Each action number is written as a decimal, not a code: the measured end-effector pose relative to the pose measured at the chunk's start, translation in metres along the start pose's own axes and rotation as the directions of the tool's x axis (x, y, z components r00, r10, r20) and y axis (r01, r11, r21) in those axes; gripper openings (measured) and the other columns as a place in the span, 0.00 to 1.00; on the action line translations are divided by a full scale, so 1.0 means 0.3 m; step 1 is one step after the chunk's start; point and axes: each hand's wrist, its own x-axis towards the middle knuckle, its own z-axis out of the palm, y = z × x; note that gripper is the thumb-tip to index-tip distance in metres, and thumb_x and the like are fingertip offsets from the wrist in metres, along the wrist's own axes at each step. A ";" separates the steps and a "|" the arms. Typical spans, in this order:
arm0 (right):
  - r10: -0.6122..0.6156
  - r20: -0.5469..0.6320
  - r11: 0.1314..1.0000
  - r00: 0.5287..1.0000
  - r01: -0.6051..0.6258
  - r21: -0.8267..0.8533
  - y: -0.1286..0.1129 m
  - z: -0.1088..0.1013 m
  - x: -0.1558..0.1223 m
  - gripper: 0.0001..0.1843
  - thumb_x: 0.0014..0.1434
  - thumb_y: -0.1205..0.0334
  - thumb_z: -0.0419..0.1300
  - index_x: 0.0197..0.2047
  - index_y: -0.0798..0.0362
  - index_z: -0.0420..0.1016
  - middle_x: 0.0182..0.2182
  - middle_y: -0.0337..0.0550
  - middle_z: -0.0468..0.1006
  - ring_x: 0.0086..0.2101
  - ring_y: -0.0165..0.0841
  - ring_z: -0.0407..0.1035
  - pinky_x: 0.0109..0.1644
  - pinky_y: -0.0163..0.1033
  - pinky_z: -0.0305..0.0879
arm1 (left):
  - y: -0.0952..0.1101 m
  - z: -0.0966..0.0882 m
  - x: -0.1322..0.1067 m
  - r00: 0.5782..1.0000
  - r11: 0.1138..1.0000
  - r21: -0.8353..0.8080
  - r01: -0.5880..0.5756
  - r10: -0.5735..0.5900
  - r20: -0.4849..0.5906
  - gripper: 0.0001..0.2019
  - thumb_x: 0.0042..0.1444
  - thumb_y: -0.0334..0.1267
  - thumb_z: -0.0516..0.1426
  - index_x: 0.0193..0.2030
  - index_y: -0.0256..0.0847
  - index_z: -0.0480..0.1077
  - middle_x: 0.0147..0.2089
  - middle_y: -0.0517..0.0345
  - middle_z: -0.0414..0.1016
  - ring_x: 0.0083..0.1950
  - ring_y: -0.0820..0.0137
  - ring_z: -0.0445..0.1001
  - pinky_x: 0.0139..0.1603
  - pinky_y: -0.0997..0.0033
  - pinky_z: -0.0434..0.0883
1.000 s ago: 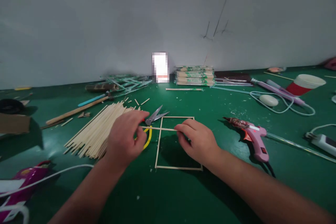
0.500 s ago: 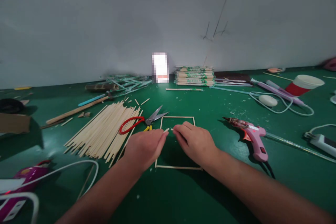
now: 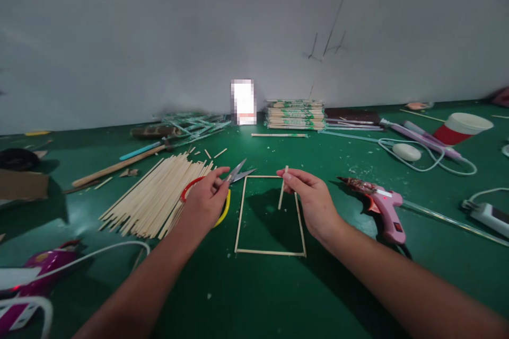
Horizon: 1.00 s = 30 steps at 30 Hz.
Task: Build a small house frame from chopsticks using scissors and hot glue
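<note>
My right hand (image 3: 312, 190) pinches a short wooden stick (image 3: 281, 196) between thumb and fingertips, held at a steep slant above the frame's far right corner. My left hand (image 3: 209, 193) lies over the scissors (image 3: 236, 172), thumb and index finger apart near the pivot. Whether its fingers touch the scissors I cannot tell. The scissors have one red and one yellow handle, partly hidden by the hand, and their blades are spread. On the green table, a rectangular frame of thin wooden sticks (image 3: 270, 252) lies between my hands.
A heap of wooden sticks (image 3: 147, 201) lies at left. At right rests a pink glue gun (image 3: 387, 209) with a clear glue stick. Wrapped chopstick bundles (image 3: 294, 115) are stacked by the wall. A red and white cup (image 3: 457, 130) and a purple device (image 3: 37, 280) flank the area.
My hands have moved apart from above the frame. The left has gone left to the scissors, its small stick end no longer seen. The right has moved right, its stick now more fully visible.
</note>
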 end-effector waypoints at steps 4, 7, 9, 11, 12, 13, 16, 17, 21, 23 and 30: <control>-0.016 -0.017 1.000 1.000 0.016 -0.003 0.013 -0.004 -0.001 0.11 0.54 0.56 0.60 0.35 0.54 0.79 0.26 0.41 0.75 0.27 0.29 0.66 0.35 0.38 0.65 | -0.015 0.020 -0.001 0.998 0.986 -0.158 0.048 -0.052 -0.022 0.12 0.56 0.41 0.54 0.45 0.39 0.65 0.31 0.60 0.70 0.30 0.72 0.70 0.31 0.73 0.66; -0.024 -0.002 0.999 1.000 0.024 -0.022 0.007 -0.003 -0.009 0.11 0.54 0.56 0.60 0.34 0.53 0.79 0.26 0.40 0.75 0.27 0.29 0.66 0.35 0.38 0.66 | -0.020 0.017 -0.007 0.999 0.990 -0.138 0.035 -0.036 -0.005 0.10 0.56 0.42 0.54 0.41 0.39 0.70 0.34 0.58 0.74 0.31 0.71 0.71 0.33 0.72 0.67; -0.022 0.031 0.999 0.999 0.023 -0.043 0.000 0.000 -0.016 0.10 0.54 0.56 0.60 0.33 0.53 0.79 0.25 0.39 0.74 0.26 0.29 0.67 0.34 0.38 0.66 | -0.016 0.010 -0.012 1.000 0.989 -0.148 0.011 -0.011 0.000 0.12 0.56 0.42 0.53 0.43 0.40 0.71 0.38 0.56 0.76 0.33 0.70 0.72 0.36 0.70 0.69; -0.029 0.071 0.997 0.997 0.034 -0.073 -0.004 0.003 -0.025 0.11 0.55 0.56 0.59 0.33 0.53 0.79 0.23 0.39 0.74 0.25 0.29 0.67 0.33 0.37 0.66 | -0.008 0.005 -0.018 1.000 0.988 -0.157 0.002 0.000 0.012 0.14 0.58 0.42 0.52 0.47 0.42 0.72 0.42 0.55 0.77 0.35 0.70 0.73 0.39 0.68 0.70; -0.036 0.093 0.996 0.995 0.044 -0.084 -0.004 0.005 -0.030 0.10 0.55 0.56 0.59 0.33 0.53 0.79 0.23 0.39 0.74 0.25 0.29 0.67 0.33 0.37 0.66 | -0.004 0.003 -0.021 1.000 0.987 -0.163 0.006 -0.002 0.021 0.15 0.58 0.42 0.52 0.48 0.42 0.72 0.42 0.54 0.77 0.36 0.69 0.74 0.40 0.68 0.70; -0.044 0.116 0.995 0.992 0.055 -0.088 -0.004 0.007 -0.036 0.10 0.56 0.56 0.59 0.33 0.53 0.79 0.24 0.39 0.74 0.25 0.28 0.67 0.32 0.36 0.66 | 0.000 0.003 -0.024 0.999 0.984 -0.176 0.013 -0.007 0.031 0.15 0.58 0.42 0.52 0.49 0.42 0.71 0.42 0.55 0.77 0.37 0.69 0.74 0.41 0.68 0.70; -0.071 0.200 0.989 0.977 0.094 -0.111 -0.002 0.016 -0.057 0.08 0.56 0.58 0.59 0.34 0.52 0.78 0.27 0.39 0.76 0.26 0.28 0.69 0.34 0.37 0.68 | 0.006 0.006 -0.029 0.998 0.975 -0.222 0.025 -0.013 0.056 0.16 0.57 0.43 0.54 0.51 0.43 0.71 0.43 0.55 0.77 0.38 0.70 0.75 0.41 0.68 0.71; -0.082 0.232 0.985 0.969 0.115 -0.131 -0.002 0.019 -0.065 0.08 0.57 0.58 0.59 0.35 0.51 0.78 0.28 0.39 0.77 0.27 0.28 0.70 0.34 0.37 0.68 | 0.007 0.007 -0.029 0.998 0.972 -0.235 0.020 -0.008 0.055 0.17 0.56 0.43 0.55 0.51 0.43 0.70 0.44 0.55 0.77 0.38 0.70 0.75 0.41 0.68 0.71; -0.071 0.355 0.972 0.932 0.144 -0.185 -0.002 0.033 -0.088 0.08 0.57 0.59 0.58 0.36 0.52 0.77 0.32 0.41 0.79 0.28 0.28 0.72 0.35 0.37 0.69 | 0.005 0.011 -0.028 0.998 0.970 -0.242 0.029 -0.016 0.056 0.18 0.55 0.42 0.55 0.52 0.42 0.70 0.41 0.55 0.76 0.36 0.71 0.74 0.39 0.68 0.71; -0.014 0.389 0.982 0.921 0.085 -0.166 0.000 0.039 -0.091 0.09 0.59 0.60 0.57 0.38 0.52 0.76 0.32 0.40 0.78 0.26 0.27 0.72 0.35 0.37 0.69 | 0.006 0.010 -0.025 0.998 0.968 -0.247 0.047 -0.034 0.055 0.18 0.54 0.41 0.56 0.52 0.41 0.70 0.37 0.56 0.75 0.34 0.71 0.73 0.37 0.68 0.71; 0.009 0.430 1.000 0.903 -0.009 -0.002 0.022 0.055 -0.096 0.08 0.60 0.59 0.54 0.38 0.51 0.72 0.32 0.39 0.77 0.27 0.27 0.70 0.35 0.37 0.67 | 0.024 0.009 -0.017 0.966 0.806 -0.541 0.240 -0.142 0.217 0.22 0.48 0.35 0.60 0.52 0.39 0.69 0.44 0.53 0.76 0.34 0.72 0.74 0.32 0.73 0.67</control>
